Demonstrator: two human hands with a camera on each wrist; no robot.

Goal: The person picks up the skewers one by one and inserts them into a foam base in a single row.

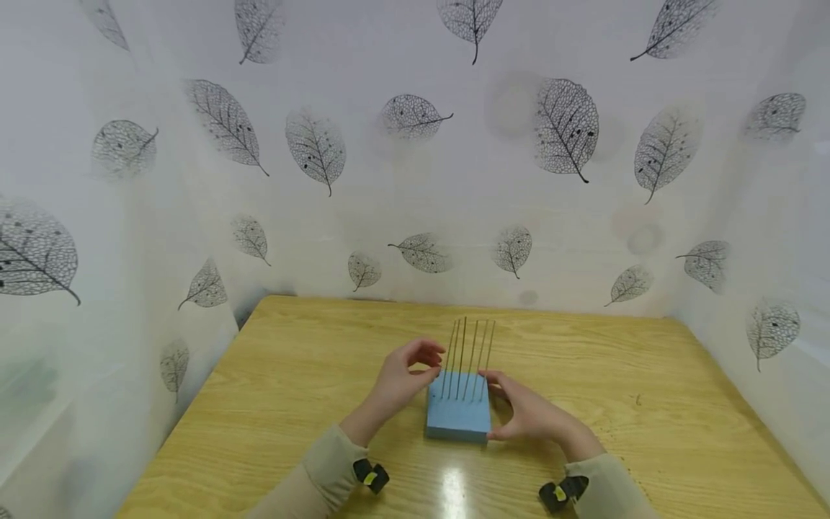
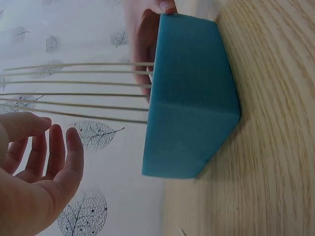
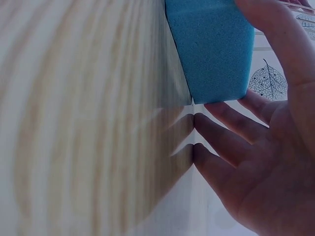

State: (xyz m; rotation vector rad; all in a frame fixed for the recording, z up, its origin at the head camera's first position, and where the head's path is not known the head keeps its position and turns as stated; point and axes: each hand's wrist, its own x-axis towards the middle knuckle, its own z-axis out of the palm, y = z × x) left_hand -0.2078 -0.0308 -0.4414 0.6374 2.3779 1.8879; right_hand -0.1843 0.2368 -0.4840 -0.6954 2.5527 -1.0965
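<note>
A light blue foam block point(image 1: 457, 420) lies flat on the table, with several thin wooden sticks point(image 2: 74, 94) standing upright in its top in a row. My right hand point(image 1: 533, 412) holds the block from the right side, the thumb at its near corner and fingertips at the far part. In the right wrist view two lower fingers point(image 3: 216, 125) reach down to the tabletop. My left hand point(image 1: 400, 373) hovers at the block's left, close to the leftmost stick. Its fingers are loosely bent with nothing between them, apart from the sticks in the left wrist view.
The yellow wood-grain table point(image 1: 311, 360) reaches back to a pale curtain point(image 1: 415, 194) printed with dark leaves, which also hangs on both sides. Small dark specks point(image 1: 609, 438) lie on the tabletop to the right. Each sleeve carries a black strap point(image 1: 371, 476).
</note>
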